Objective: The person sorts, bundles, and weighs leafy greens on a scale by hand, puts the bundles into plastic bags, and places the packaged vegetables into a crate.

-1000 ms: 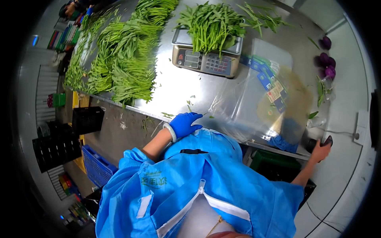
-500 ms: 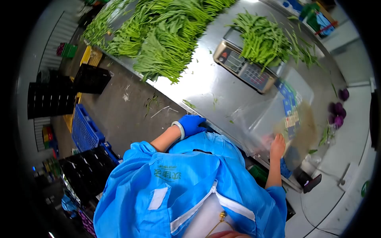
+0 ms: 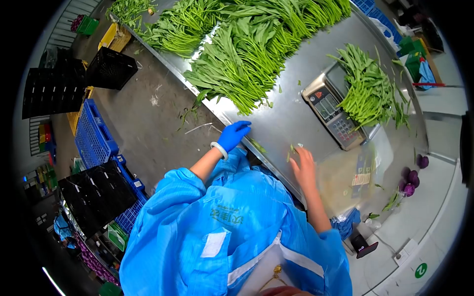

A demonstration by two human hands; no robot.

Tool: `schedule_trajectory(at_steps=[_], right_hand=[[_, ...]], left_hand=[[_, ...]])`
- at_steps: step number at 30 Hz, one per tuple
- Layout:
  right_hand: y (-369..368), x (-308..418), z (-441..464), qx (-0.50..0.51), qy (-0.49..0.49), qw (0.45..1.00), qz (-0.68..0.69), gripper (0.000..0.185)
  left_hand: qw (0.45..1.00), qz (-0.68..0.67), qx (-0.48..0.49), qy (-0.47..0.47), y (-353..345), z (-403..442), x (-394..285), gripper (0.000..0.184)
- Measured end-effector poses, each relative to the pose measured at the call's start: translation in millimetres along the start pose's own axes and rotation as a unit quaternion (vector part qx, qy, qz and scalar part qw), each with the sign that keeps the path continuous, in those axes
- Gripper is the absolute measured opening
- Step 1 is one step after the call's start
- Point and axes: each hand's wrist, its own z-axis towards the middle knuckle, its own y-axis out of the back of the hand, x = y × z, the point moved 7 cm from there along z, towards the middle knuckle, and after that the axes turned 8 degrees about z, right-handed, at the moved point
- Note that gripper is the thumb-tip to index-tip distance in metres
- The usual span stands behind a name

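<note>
My left hand (image 3: pixel 232 136), in a blue glove, is at the front edge of the metal table (image 3: pixel 291 89), fingers extended and somewhat apart, holding nothing. Bare, with fingers spread, my right hand (image 3: pixel 304 165) hovers over the table and is empty. Rows of leafy green stems (image 3: pixel 237 64) lie beyond my left hand. Past my right hand stands a scale (image 3: pixel 335 116) with a bunch of greens (image 3: pixel 366 86) on its pan. Clear plastic bags (image 3: pixel 340 177) and a label card (image 3: pixel 362 178) lie right of my right hand.
Purple vegetables (image 3: pixel 410 181) sit near the right wall. A blue cloth (image 3: pixel 345 223) and a dark phone-like object (image 3: pixel 366 249) are at the table's right end. Black crates (image 3: pixel 96 195), a blue pallet (image 3: pixel 94 130) and a black crate (image 3: pixel 111 69) stand on the left.
The view has turned toward the left part of the table. My right hand has let go of the dark object and moved left past the bags. My left hand's fingers have stretched out.
</note>
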Motion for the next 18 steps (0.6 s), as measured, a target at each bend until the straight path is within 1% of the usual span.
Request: schedule_trajectory(at_steps=[1,2,4,5,6,8,9,12,13,16,17,18], right_hand=[[-15,11,31,-0.001,0.015,1.0,0.006,0.042],[-33,26,60,0.002,0.03,0.999,0.018,0.041],[-55,42,127,-0.006,0.057,0.998,0.028,0.039],[-69,51,153,-0.02,0.06,0.997,0.04,0.039],[-77,54,180,-0.038,0.068,0.996,0.043,0.039],[-102,53,217,-0.047,0.053,0.997,0.016,0.039],[-107,54,230,-0.054,0.049,0.997,-0.002,0.039],[-142,46,247,0.115,-0.067,0.99,-0.037,0.041],[-144,47,251,0.145,-0.07,0.985,-0.067,0.038],[-123,71,256,0.14,-0.021,0.984,0.106,0.033],[-114,82,258,0.135,-0.005,0.969,0.209,0.029],[-108,86,258,0.151,-0.13,0.918,0.342,0.028]], left_hand=[[0.996,-0.09,-0.018,0.018,3,16,26,0.036],[0.985,-0.153,-0.036,0.074,14,15,34,0.036],[0.941,-0.286,-0.071,0.169,23,26,40,0.037],[0.91,-0.356,-0.073,0.197,27,26,57,0.037],[0.893,-0.398,-0.08,0.194,28,34,57,0.037],[0.854,-0.473,-0.095,0.193,32,41,51,0.037],[0.862,-0.475,-0.085,0.153,32,53,41,0.037],[0.851,-0.492,-0.037,0.177,24,73,44,0.036],[0.845,-0.494,-0.034,0.201,24,78,44,0.035],[0.858,-0.479,-0.038,0.184,40,77,38,0.035],[0.87,-0.466,-0.02,0.156,44,75,38,0.036],[0.874,-0.46,-0.01,0.155,46,75,41,0.037]])
